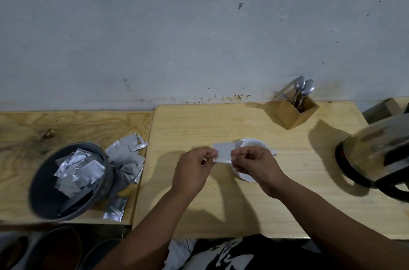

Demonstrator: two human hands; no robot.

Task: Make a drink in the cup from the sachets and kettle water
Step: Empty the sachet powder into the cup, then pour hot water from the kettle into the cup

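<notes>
Pale grey wall (pixel 199 26), scuffed and stained, across the upper half of the frame. Light wooden desk (pixel 221 203) below it, centre to right; second, knottier wooden surface (pixel 22 137) adjoining at left. Steel kettle (pixel 376 154) with black base and handle at right edge of frame, partly cut off. Dark grey round bin (pixel 44 192) at lower left, tilted toward the viewer, holding torn silver wrappers (pixel 77 170). Heap of silver sachets (pixel 126 152) just beside the bin on its right, a few spilling toward the desk edge. Wooden cutlery holder (pixel 290 115) at upper right of the desk, near the wall, with spoons (pixel 303 88) and a fork (pixel 280 95) standing in it. White cup (pixel 250 143) at centre of the desk, largely hidden behind the right hand. Left hand (pixel 194 172) and right hand (pixel 254 165) raised close together at centre frame, directly over and in front of the cup. Single sachet (pixel 223 151) held flat between them: left fingers (pixel 210 156) pinched shut on its left edge, right fingers (pixel 238 154) pinched shut on its right edge. Whether the sachet is torn open cannot be told.
</notes>
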